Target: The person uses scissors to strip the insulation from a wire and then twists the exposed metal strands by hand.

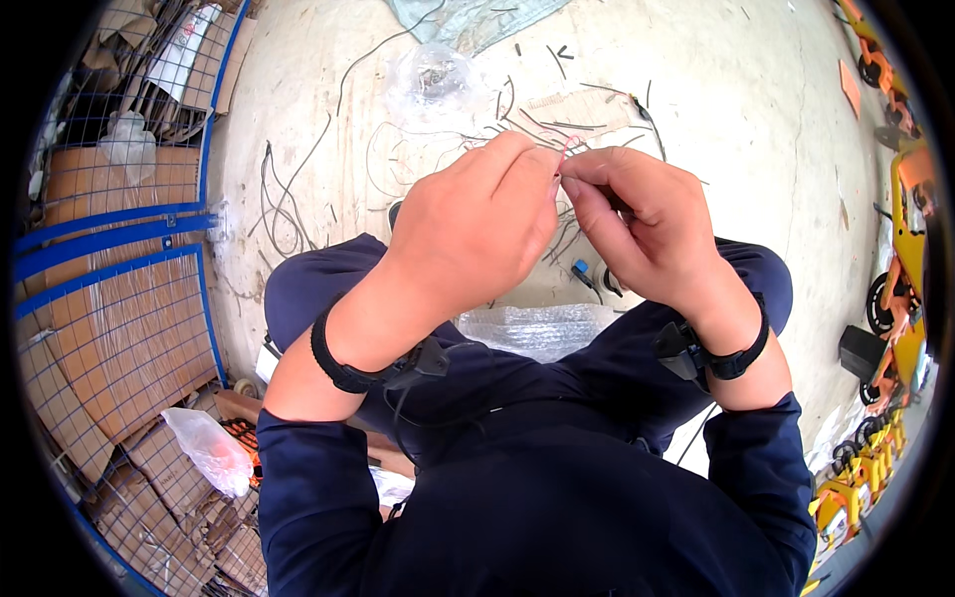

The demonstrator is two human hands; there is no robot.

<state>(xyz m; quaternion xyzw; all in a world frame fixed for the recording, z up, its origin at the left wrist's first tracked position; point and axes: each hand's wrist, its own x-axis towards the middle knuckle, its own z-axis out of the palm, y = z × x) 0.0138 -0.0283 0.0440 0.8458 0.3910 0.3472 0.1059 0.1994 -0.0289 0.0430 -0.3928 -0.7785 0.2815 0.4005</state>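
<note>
My left hand (477, 214) and my right hand (642, 219) meet above my lap, both closed, fingertips pinching a thin red wire (567, 147) whose pinched end is mostly hidden by the fingers. Beyond them on the floor lie dark cable pieces (557, 60) and a light cardboard piece (587, 104), partly under the wires. Below my hands are a small blue and black connector (580, 269) and a sheet of bubble wrap (527, 328) between my legs.
A blue mesh cage with cardboard (109, 348) stands left, a pink-tinted plastic bag (209, 448) beside it. A clear bag (433, 75), pale blue cloth (477, 20) and loose black cables (284, 214) lie ahead. Yellow-orange wheeled equipment (895, 259) lines the right.
</note>
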